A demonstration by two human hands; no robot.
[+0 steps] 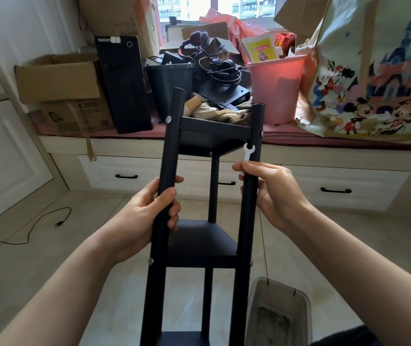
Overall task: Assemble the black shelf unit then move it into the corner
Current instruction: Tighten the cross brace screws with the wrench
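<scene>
The black shelf unit (199,242) stands in front of me with three black posts and triangular shelves, its top near the window seat. My left hand (149,208) grips the left post at mid-height. My right hand (266,191) wraps the right post and pinches a small white wrench (248,153), whose upper jaw sits at a bolt on that post just below the top shelf. Silver bolt heads show on the posts at each shelf level.
A clear plastic tray (278,313) with a screw lies on the tiled floor at lower right. Behind, the window seat (299,156) carries cardboard boxes (59,83), a black computer tower (124,83), a pink bin (276,86) and a printed bag (379,71). A cable (37,228) trails at left.
</scene>
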